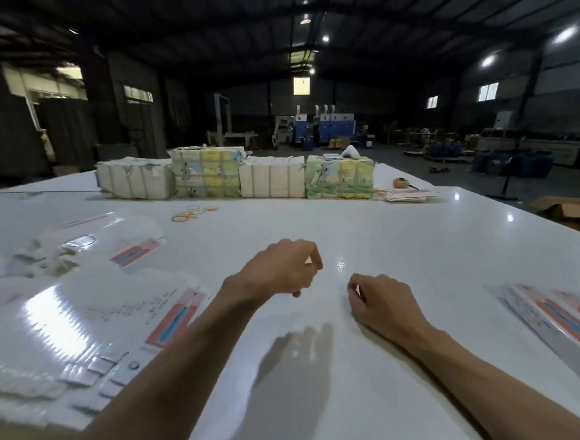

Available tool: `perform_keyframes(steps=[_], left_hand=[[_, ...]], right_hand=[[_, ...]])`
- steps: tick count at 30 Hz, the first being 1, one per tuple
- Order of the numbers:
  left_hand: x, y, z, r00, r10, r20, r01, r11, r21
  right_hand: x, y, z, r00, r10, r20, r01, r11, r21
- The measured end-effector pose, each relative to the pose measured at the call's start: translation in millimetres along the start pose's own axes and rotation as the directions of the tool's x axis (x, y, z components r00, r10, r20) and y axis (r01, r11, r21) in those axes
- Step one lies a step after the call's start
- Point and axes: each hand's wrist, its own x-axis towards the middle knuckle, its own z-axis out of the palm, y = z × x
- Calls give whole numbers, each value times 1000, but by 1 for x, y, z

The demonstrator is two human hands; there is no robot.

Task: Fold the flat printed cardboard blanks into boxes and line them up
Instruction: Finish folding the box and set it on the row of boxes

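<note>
Glossy white table (401, 234); glossy cardboard blanks (69, 314).

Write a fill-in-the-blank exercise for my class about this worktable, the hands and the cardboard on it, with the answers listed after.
1. The left hand and the right hand both hold ____.
2. The spread-out flat blanks lie on the person's ____ side.
3. The rubber bands lie on the table, in front of ____ bundles in a row.
Answers: nothing; left; four.
</note>
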Motion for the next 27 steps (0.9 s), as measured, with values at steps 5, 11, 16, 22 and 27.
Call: perform_keyframes(steps=[5, 11, 16, 22, 27], left_hand=[[-18, -33, -46, 958, -229, 171, 173, 942, 288], [-59, -84, -45, 751, -657, 69, 433, 568, 700], [-64, -107, -42, 777, -629, -30, 500, 586, 638], [-58, -122, -52, 737, -675, 14, 582, 645, 495], [-58, -135, -54, 731, -682, -24, 624, 654, 428]], right_hand=[[-1, 4, -2, 1000, 24, 12, -26, 989, 147], [-1, 3, -1, 999, 34, 12, -36, 970, 238], [2, 6, 2, 998, 57, 16, -59, 962, 268], [1, 7, 1, 998, 58, 18, -61, 956, 288], [0, 6, -2, 998, 53, 26, -58, 949, 311]])
